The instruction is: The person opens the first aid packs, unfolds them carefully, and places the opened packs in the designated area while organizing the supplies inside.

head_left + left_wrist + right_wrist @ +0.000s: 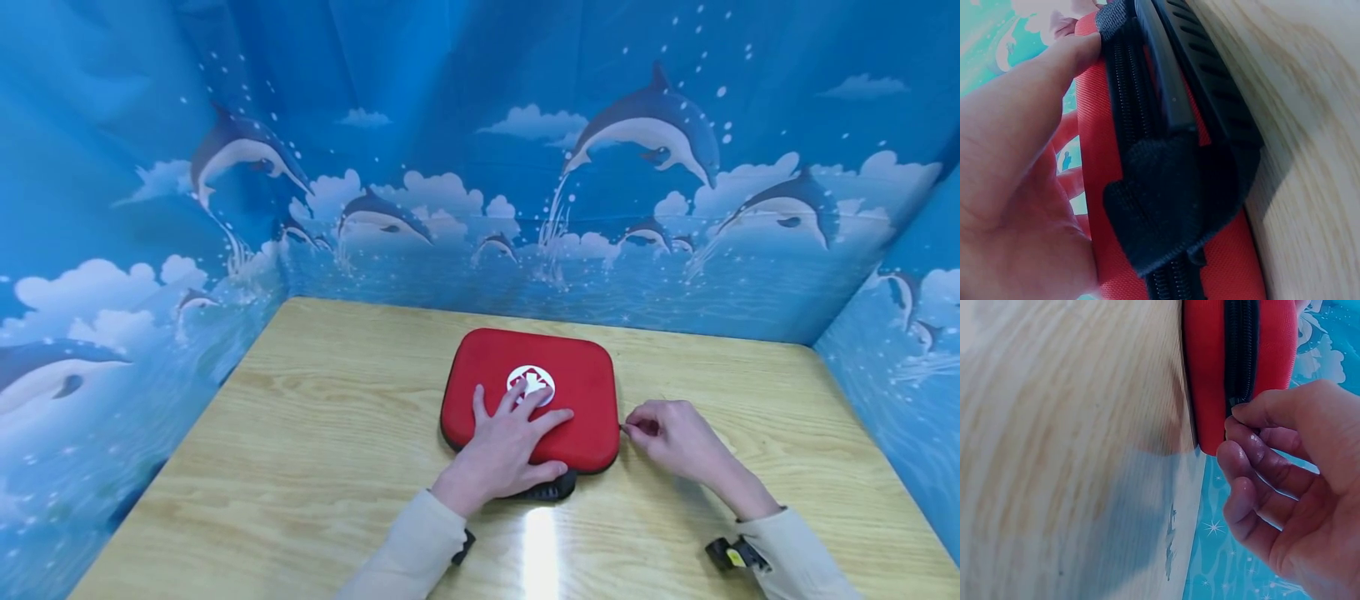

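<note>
A red zippered first aid case [573, 367] with a white round emblem lies flat on the wooden table. Spread across its lid, my left hand [506, 446] presses down with straight fingers, and the thumb lies by the near edge. The black carry handle [1210, 87] and the black zipper [1125, 94] show along that near side in the left wrist view. At the case's right side my right hand [678, 437] pinches the zipper pull [1235, 405] between thumb and index finger. The other fingers of that hand are curled. Most of the pull is hidden by the fingertips.
The wooden table [315, 433] extends around the case on all sides. Behind it and at both sides hangs a blue curtain [465, 100] printed with dolphins. A black wrist device [738, 554] is strapped on the right sleeve.
</note>
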Motion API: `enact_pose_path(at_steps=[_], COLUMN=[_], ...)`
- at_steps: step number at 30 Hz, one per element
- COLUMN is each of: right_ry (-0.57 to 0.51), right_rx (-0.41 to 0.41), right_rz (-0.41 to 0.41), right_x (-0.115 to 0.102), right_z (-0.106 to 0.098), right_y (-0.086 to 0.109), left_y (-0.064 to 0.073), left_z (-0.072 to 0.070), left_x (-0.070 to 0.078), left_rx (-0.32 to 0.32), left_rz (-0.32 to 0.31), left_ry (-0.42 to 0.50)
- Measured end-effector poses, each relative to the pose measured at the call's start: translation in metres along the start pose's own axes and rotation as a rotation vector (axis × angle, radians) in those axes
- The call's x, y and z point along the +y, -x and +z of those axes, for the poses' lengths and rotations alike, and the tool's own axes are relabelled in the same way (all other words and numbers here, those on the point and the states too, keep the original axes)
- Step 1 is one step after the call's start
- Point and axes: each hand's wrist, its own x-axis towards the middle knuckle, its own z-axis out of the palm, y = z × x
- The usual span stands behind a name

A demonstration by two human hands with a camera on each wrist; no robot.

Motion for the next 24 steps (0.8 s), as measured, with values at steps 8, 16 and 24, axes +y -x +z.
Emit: enact_pose_path(at_steps=[8,16,24], right_ry=[0.012,-0.003,-0.018], right_rx=[0.032,0.033,0.014], right_rz=[-0.011,0.014,0.037], right_x=[0.0,0.003,0.008], right_z=[0.001,0.0,0.0], right_y=[-0.002,-0.007,-0.014], left_y=[0.0,0.0,0.0], left_z=[0.0,0.0,0.0], left_x=[0.001,0.0,0.001], left_rx=[-0.001,0.007,0.005], left_rz=[-0.001,0.003,0.003], left_ry=[0.004,0.002,-0.003])
